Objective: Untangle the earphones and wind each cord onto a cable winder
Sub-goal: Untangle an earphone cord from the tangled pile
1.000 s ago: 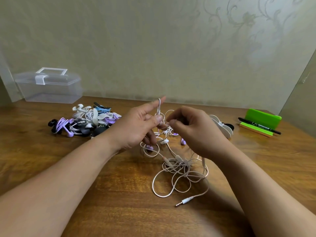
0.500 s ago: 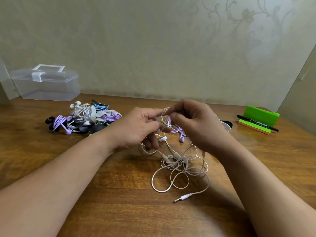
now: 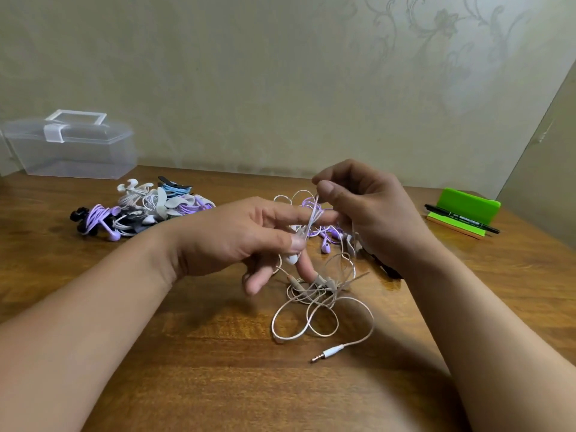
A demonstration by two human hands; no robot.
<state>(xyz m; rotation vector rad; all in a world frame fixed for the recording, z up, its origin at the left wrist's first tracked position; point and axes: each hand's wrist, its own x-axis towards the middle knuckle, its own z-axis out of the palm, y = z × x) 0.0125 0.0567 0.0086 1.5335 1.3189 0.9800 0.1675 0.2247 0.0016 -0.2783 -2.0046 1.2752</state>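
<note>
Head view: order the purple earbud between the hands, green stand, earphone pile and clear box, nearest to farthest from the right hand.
1. Purple earbud, just below-left of the right hand.
2. Green stand, to its right.
3. Earphone pile, far left.
4. Clear box, back-left corner.

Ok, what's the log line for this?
step: untangling | left hand: pinches white cord above earbud | right hand: pinches cord higher up | plug: on table

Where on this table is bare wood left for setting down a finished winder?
Bare wood lies near the edge between the forearms, below the jack, and between the right hand and the stand. Crowded: the tangle by the left hand, and the pile before the box.
</note>
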